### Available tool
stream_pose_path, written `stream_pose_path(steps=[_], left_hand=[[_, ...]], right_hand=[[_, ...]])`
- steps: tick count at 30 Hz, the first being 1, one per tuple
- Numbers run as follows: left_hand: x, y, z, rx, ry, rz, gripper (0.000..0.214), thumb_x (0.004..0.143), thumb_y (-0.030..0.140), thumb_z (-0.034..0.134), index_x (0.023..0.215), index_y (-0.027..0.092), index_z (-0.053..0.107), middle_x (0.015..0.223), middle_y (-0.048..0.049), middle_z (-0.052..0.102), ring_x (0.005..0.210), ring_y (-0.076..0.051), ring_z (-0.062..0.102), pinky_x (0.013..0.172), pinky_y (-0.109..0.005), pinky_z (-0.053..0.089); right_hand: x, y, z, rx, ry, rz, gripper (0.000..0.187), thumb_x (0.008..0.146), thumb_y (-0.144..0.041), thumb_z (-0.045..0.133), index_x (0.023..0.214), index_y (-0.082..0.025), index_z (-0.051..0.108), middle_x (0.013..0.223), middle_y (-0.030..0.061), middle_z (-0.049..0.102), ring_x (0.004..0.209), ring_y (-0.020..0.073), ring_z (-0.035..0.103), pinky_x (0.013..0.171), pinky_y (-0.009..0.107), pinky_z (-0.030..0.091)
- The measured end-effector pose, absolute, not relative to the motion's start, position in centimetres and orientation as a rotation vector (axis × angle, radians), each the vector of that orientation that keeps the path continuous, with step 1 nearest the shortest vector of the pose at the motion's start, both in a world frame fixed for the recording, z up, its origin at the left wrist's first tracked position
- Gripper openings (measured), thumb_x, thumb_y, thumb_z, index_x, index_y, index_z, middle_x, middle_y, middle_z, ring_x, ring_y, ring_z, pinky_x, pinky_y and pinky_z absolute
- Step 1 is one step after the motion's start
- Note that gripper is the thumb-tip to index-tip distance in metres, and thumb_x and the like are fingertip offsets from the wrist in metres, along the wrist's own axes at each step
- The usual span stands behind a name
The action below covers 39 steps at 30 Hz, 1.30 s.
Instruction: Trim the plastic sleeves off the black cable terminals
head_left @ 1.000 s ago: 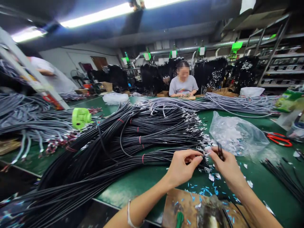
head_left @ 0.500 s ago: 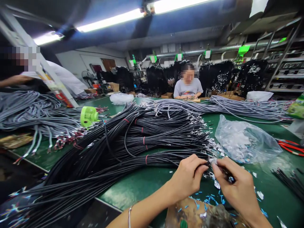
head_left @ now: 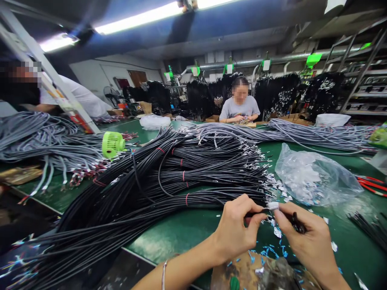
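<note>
My left hand pinches the end of a thin black cable that comes out of the big pile of black cable bundles. My right hand is closed too. Its thumb and forefinger pinch a small white plastic piece at the cable's tip, and a dark tool or cable end sticks out between its fingers. Both hands hover just above the green table, almost touching each other.
A clear plastic bag of small white parts lies right of the hands. Red-handled cutters, loose black wires, a green fan and grey cable piles surround them. A person in grey sits across the table; another person is at left.
Both hands have drifted slightly down and toward me. The right hand's fingers have closed on the white piece at the cable tip. The view shifted a little.
</note>
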<state>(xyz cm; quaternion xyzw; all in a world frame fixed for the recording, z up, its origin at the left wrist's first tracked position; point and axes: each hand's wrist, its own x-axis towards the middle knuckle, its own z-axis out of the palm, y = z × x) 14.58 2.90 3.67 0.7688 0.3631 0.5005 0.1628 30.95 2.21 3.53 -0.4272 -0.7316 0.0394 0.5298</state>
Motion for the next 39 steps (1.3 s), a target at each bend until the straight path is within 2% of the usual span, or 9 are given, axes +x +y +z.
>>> stream_pose_path(steps=[4, 7, 11, 13, 17, 22, 27, 31, 39], left_hand=[[14.5, 2.9, 3.1, 2.355, 1.052, 1.560, 0.008, 0.081, 0.010, 0.055, 0.076, 0.013, 0.061, 0.063, -0.0019, 0.055, 0.055, -0.012, 0.048, 0.050, -0.023, 0.034], [14.4, 3.0, 2.9, 2.463, 1.080, 1.619, 0.009, 0.083, 0.011, 0.053, 0.079, 0.014, 0.061, 0.061, -0.0013, 0.054, 0.054, -0.012, 0.048, 0.049, -0.025, 0.033], [14.2, 2.9, 3.1, 2.583, 1.094, 1.679, 0.007, 0.083, 0.012, 0.055, 0.086, 0.013, 0.061, 0.061, -0.0011, 0.054, 0.052, -0.012, 0.048, 0.048, -0.025, 0.034], [14.1, 2.9, 3.2, 2.629, 1.081, 1.710, 0.013, 0.083, 0.012, 0.055, 0.095, 0.011, 0.058, 0.068, -0.0032, 0.060, 0.056, -0.014, 0.052, 0.051, -0.027, 0.038], [13.8, 2.8, 3.4, 2.657, 1.011, 1.694, 0.021, 0.086, 0.011, 0.053, 0.107, 0.012, 0.055, 0.077, -0.0051, 0.063, 0.062, -0.014, 0.055, 0.057, -0.026, 0.044], [13.8, 2.7, 3.6, 2.659, 1.020, 1.698, 0.016, 0.089, 0.009, 0.046, 0.099, 0.010, 0.059, 0.078, -0.0075, 0.058, 0.070, -0.016, 0.052, 0.061, -0.026, 0.046], [13.8, 2.8, 3.7, 2.489, 0.971, 1.529, 0.022, 0.092, 0.012, 0.041, 0.090, 0.010, 0.062, 0.073, -0.0072, 0.057, 0.065, -0.015, 0.051, 0.057, -0.025, 0.045], [13.7, 2.9, 4.1, 2.280, 0.973, 1.375, 0.025, 0.090, 0.012, 0.043, 0.078, 0.012, 0.065, 0.067, -0.0041, 0.057, 0.059, -0.012, 0.050, 0.054, -0.023, 0.041], [14.0, 3.0, 4.1, 2.084, 1.159, 1.333, 0.026, 0.090, 0.015, 0.045, 0.070, 0.013, 0.062, 0.065, -0.0020, 0.058, 0.059, -0.011, 0.050, 0.054, -0.022, 0.037]], right_hand=[[30.7, 1.9, 3.6, -1.087, -1.658, 0.052, 0.005, 0.080, -0.021, 0.061, 0.080, -0.019, 0.066, 0.056, -0.0038, 0.055, 0.042, 0.0089, 0.048, 0.039, 0.020, 0.040], [30.7, 1.8, 3.6, -1.069, -1.682, 0.041, 0.005, 0.079, -0.023, 0.063, 0.081, -0.019, 0.066, 0.059, -0.0026, 0.060, 0.042, 0.0094, 0.050, 0.039, 0.020, 0.042], [30.8, 1.9, 3.5, -1.018, -1.711, -0.058, 0.004, 0.080, -0.020, 0.063, 0.082, -0.019, 0.066, 0.068, 0.0015, 0.067, 0.052, 0.0126, 0.060, 0.049, 0.022, 0.048], [30.8, 1.8, 3.5, -0.982, -1.739, -0.118, 0.004, 0.081, -0.017, 0.062, 0.084, -0.018, 0.065, 0.072, 0.0033, 0.067, 0.060, 0.0138, 0.064, 0.058, 0.023, 0.050], [30.7, 1.6, 3.4, -1.007, -1.738, -0.136, 0.010, 0.083, -0.015, 0.061, 0.091, -0.020, 0.063, 0.075, 0.0021, 0.066, 0.060, 0.0126, 0.061, 0.058, 0.023, 0.049], [30.6, 1.2, 2.9, -1.039, -1.645, -0.112, 0.013, 0.080, -0.016, 0.066, 0.090, -0.023, 0.064, 0.072, -0.0011, 0.064, 0.056, 0.0115, 0.056, 0.057, 0.023, 0.047], [30.6, 1.4, 3.3, -1.051, -1.633, 0.003, 0.007, 0.080, -0.020, 0.065, 0.085, -0.024, 0.066, 0.068, -0.0016, 0.063, 0.053, 0.0115, 0.055, 0.054, 0.023, 0.048], [30.5, 1.5, 3.7, -1.057, -1.630, 0.102, 0.005, 0.080, -0.021, 0.065, 0.083, -0.024, 0.067, 0.068, -0.0016, 0.064, 0.052, 0.0116, 0.056, 0.049, 0.022, 0.047], [30.2, 1.2, 2.5, -0.981, -1.700, -0.060, 0.014, 0.079, -0.014, 0.065, 0.091, -0.023, 0.064, 0.069, -0.0012, 0.065, 0.054, 0.0118, 0.059, 0.055, 0.022, 0.048]])
